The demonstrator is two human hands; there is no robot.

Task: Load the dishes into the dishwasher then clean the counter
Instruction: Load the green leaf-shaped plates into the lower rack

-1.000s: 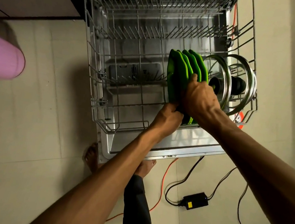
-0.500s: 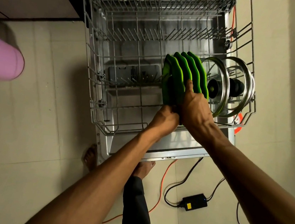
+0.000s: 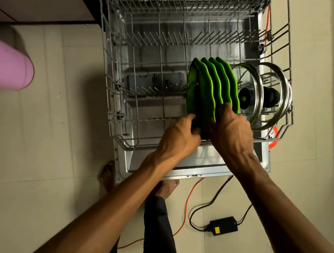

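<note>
Both hands are on the green plates (image 3: 211, 85): the left hand (image 3: 178, 136) curls its fingers round the near edge of the leftmost plate, and the right hand (image 3: 232, 130) grips the rims further right, thumb between two plates. Both forearms reach up from the bottom of the frame. The plates stand on edge in the rack (image 3: 144, 94), center-right, just left of two glass lids (image 3: 255, 99).

Bare forearms, bare feet (image 3: 108, 174), and one dark trouser leg (image 3: 161, 237).
</note>
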